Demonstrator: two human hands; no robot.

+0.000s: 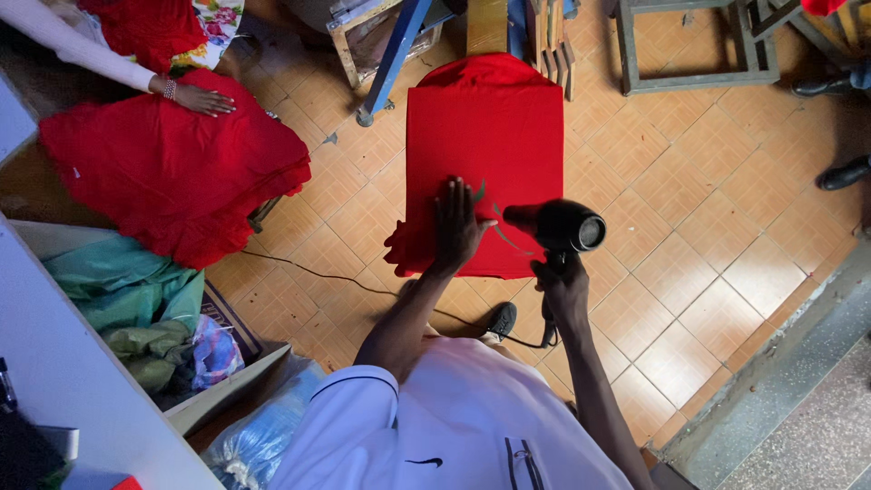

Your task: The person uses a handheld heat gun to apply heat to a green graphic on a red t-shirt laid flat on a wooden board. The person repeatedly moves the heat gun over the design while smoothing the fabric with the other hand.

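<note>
Your left hand [458, 225] covered part of the red cloth [485, 136]; its support stayed hidden beneath. The hair dryer [558, 227] handle was lost in your right hand [562, 290]. The co-worker's arm [77, 47] was cut off at the top-left corner.

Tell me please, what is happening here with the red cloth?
A person presses the left hand flat on a red cloth spread over a stand. The right hand holds a black hair dryer beside it, over the cloth's near edge. At the upper left, another person's hand rests on a red pile.
</note>
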